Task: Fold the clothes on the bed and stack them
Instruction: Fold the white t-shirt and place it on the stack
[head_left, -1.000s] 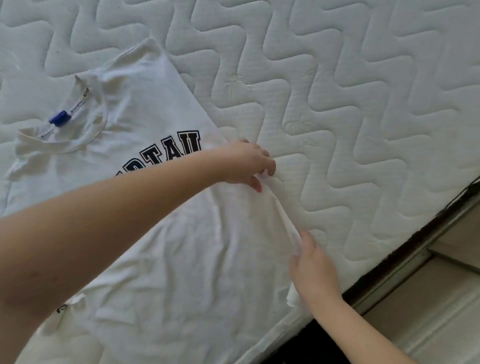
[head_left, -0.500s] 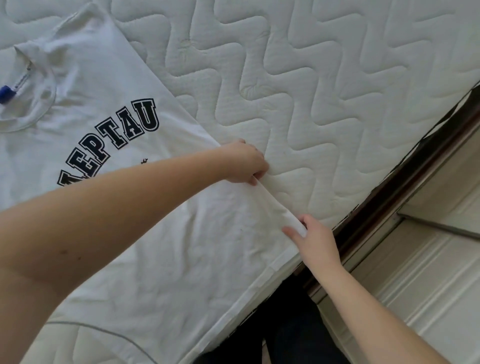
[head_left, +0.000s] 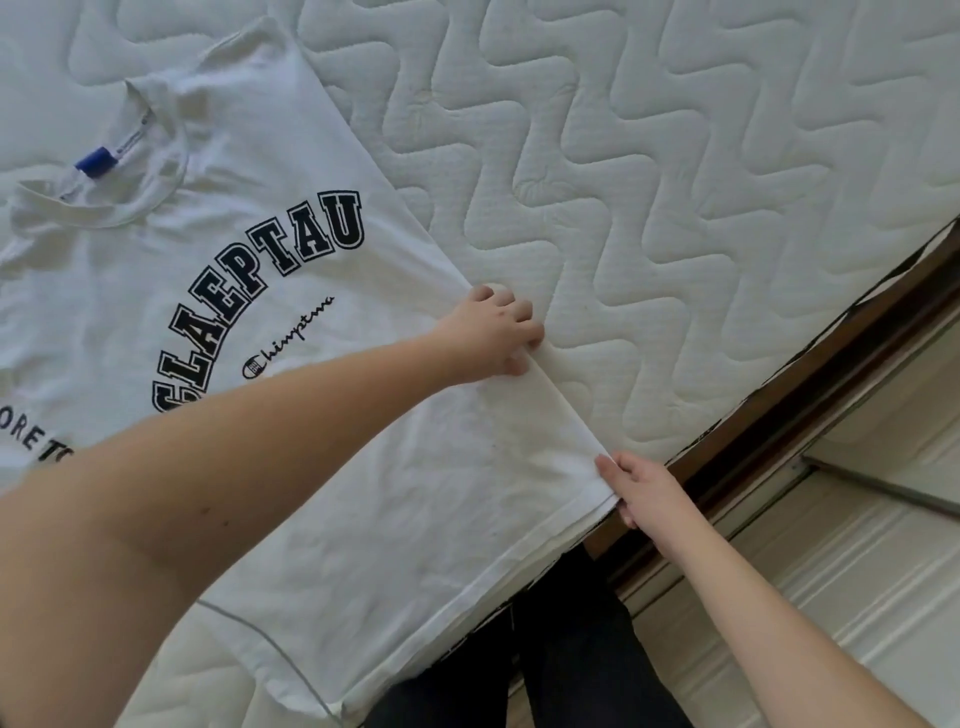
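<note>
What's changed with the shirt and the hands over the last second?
The right-hand side edge of the T-shirt has gone from loosely lifted to a straight taut line between the hands. The right hand has shifted to the hem corner at the mattress edge. Both grips stayed: the left hand still holds the edge mid-way, and the shirt still lies face up.

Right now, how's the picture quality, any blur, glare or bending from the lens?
Head view: soft, even daylight, no glare, only faint shadows under the left hand and right hand. The T-shirt lettering reads sharp; the left forearm close to the lens looks oversized. The wide angle makes the mattress edge run diagonal.
</note>
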